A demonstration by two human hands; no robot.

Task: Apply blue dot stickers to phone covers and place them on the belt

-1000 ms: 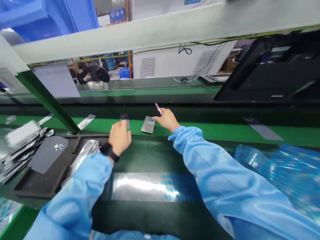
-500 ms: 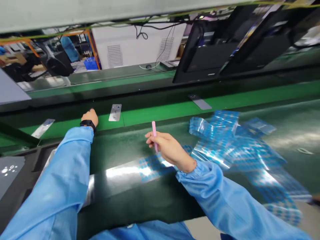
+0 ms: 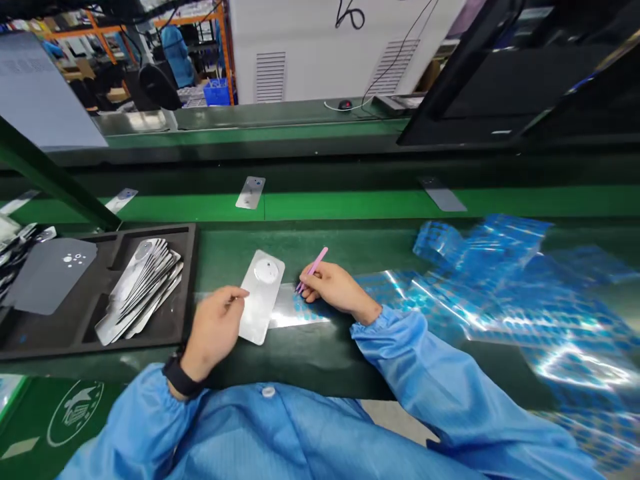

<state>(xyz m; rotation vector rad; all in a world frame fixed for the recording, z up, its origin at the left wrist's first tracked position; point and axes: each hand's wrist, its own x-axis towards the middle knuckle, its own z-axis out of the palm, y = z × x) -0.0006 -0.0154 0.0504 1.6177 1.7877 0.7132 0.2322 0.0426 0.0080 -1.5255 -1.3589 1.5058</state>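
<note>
My left hand (image 3: 217, 327) pinches the left edge of a silver phone back cover (image 3: 261, 300), which has a round camera area at its upper end. The cover is tilted slightly and overlaps a clear film strip (image 3: 300, 315) behind it. Pink tweezers (image 3: 315, 265) are in my right hand (image 3: 336, 287), just right of the cover. Their tips point down at the end of the film strip, close to small blue stickers; whether they grip one I cannot make out.
On the left, a black tray (image 3: 193, 267) holds a fanned stack of silver covers (image 3: 145, 287) and a grey sheet (image 3: 55, 273). Blue-dotted film sheets (image 3: 490, 280) are heaped on the right. Beyond the bench, a green belt (image 3: 320, 207) carries several covers, with monitors (image 3: 480, 100) behind.
My left hand has come back from the belt to the near bench and now holds a cover. The right hand has turned the tweezers tips-down to the film. The view has tilted downward.
</note>
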